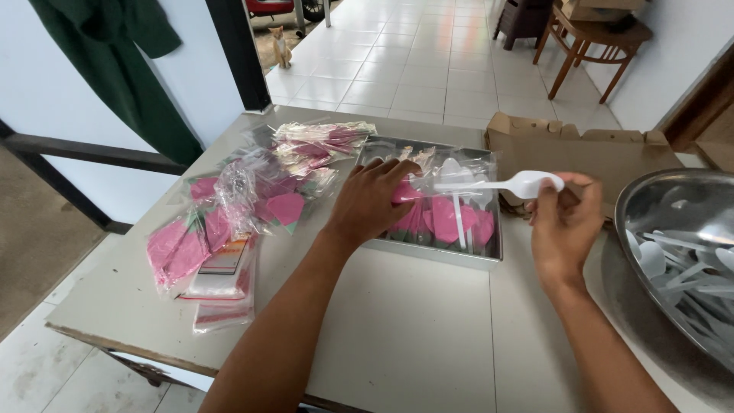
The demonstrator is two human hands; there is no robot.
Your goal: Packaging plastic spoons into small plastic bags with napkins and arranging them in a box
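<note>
Spoon (505, 184) betw. both hands, over tray (428, 252).

Single view only, taken from head height, tilted down and forward over counter (413, 336). Near edge of counter cut off at 6 o'clock; both forearms seen entering from there, close to lens. Left hand (367, 203) and right hand (566, 222) caught near frame centre, at close working range. Tiled floor (413, 69) and wooden chair (592, 46) seen farther off at 12 to 1 o'clock. No second view, so nothing shared.
</note>
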